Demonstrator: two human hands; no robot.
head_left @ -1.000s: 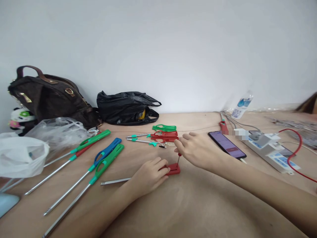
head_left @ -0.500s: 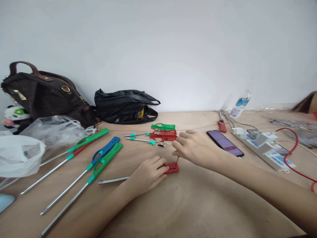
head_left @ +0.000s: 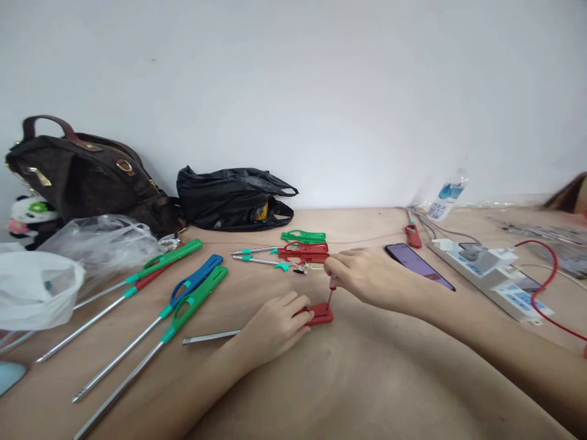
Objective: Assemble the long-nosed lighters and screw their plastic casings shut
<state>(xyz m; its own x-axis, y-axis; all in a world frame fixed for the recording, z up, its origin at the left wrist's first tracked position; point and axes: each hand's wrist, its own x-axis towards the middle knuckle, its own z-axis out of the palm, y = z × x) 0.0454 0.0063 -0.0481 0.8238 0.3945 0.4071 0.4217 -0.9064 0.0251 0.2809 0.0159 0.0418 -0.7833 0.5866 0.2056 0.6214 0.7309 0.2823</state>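
Flat on the table lies a red long-necked lighter (head_left: 323, 314), its metal tube (head_left: 211, 337) pointing left. My left hand (head_left: 277, 327) is closed over its middle and covers much of the handle. My right hand (head_left: 351, 272) grips a small screwdriver (head_left: 331, 293) with a red handle, held nearly upright. The screwdriver's tip touches the end of the red handle. Just beyond my hands are opened red lighter halves (head_left: 305, 252), a green half shell (head_left: 303, 236) and a loose metal tube with teal parts (head_left: 257, 261).
Several lighters, green (head_left: 199, 296) and blue (head_left: 195, 281) among them, lie at left near a white plastic bag (head_left: 41, 287). A black bag (head_left: 229, 198) and backpack (head_left: 92, 177) rest against the wall. Right are a phone (head_left: 419, 267), power strip (head_left: 490, 278), another red lighter (head_left: 413, 234) and bottle (head_left: 447, 198).
My right hand has changed its pose on the screwdriver, and more of its handle and shaft now shows. My left hand still holds the red lighter in the same place.
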